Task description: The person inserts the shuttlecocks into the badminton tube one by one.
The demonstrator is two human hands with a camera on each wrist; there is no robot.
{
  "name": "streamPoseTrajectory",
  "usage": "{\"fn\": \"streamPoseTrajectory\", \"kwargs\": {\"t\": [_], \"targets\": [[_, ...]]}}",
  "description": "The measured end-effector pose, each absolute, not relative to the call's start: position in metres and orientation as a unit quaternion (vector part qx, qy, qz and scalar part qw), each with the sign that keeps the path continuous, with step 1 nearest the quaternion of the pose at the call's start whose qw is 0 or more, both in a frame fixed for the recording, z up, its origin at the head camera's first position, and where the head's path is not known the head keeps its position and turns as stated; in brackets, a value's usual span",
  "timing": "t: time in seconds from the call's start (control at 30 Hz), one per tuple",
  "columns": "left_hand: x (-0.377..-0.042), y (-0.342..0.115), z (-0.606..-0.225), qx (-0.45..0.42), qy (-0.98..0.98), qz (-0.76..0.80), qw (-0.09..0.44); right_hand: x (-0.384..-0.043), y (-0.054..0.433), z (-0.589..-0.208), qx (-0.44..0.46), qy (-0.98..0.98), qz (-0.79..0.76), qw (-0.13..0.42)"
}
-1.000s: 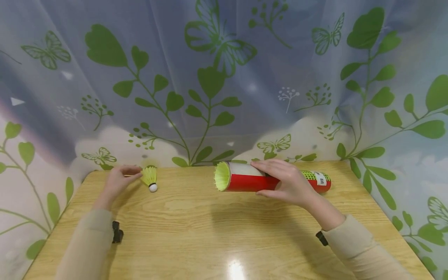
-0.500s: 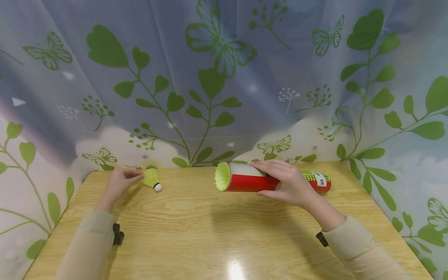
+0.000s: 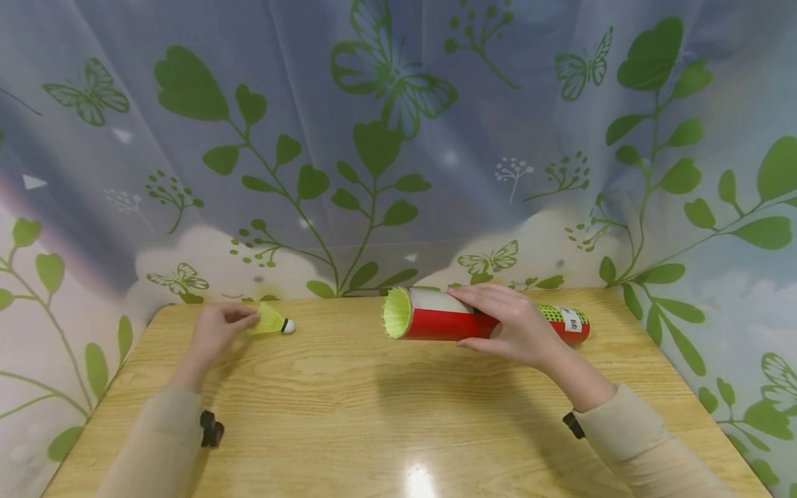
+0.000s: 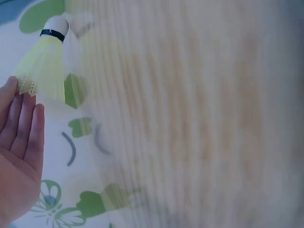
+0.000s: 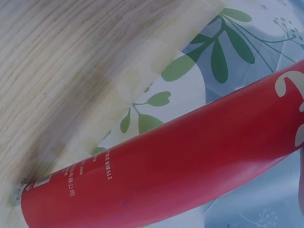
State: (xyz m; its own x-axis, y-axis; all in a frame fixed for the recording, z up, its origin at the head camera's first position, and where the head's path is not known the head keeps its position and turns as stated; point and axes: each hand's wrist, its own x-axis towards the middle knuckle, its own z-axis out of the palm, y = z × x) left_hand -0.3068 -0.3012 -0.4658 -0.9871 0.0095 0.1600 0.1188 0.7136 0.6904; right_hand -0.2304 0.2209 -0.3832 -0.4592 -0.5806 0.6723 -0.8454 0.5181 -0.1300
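A yellow shuttlecock (image 3: 269, 321) with a white cork and black band is at the table's back left, its cork pointing right. My left hand (image 3: 214, 335) pinches the skirt's rim between thumb and fingers; the left wrist view shows the same shuttlecock (image 4: 47, 66) at the fingertips. My right hand (image 3: 513, 325) grips a red shuttlecock tube (image 3: 436, 325) round its middle. The tube lies almost level, its left end showing a yellow skirt inside the mouth. In the right wrist view the tube's red side (image 5: 166, 161) fills the lower part, and the hand is almost wholly out of frame.
The wooden table (image 3: 336, 394) runs to a patterned curtain (image 3: 386, 207) hanging along its back and sides. Black wrist mounts (image 3: 212, 429) sit by the sleeves.
The shuttlecock has turned in my left hand, its cork swinging from pointing down to pointing right. My left hand has shifted slightly to the right. The right hand and tube hold nearly still.
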Motion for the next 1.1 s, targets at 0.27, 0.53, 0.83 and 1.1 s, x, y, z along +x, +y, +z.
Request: {"fn": "streamPoseTrajectory", "kwargs": {"t": [0.27, 0.53, 0.83, 1.1], "targets": [[-0.298, -0.287, -0.462, -0.016, -0.903, -0.423, 0.075, -0.23, 0.221, -0.383, 0.434, -0.821, 0.232, 0.29], [-0.292, -0.263, -0.455, -0.007, -0.895, -0.438, 0.087, -0.23, 0.221, -0.383, 0.435, -0.819, 0.23, 0.294], [-0.277, -0.241, -0.43, -0.003, -0.89, -0.447, 0.088, -0.23, 0.221, -0.383, 0.436, -0.82, 0.229, 0.292], [-0.259, -0.221, -0.4, 0.0, -0.87, -0.488, 0.07, -0.231, 0.221, -0.384, 0.436, -0.821, 0.224, 0.292]]}}
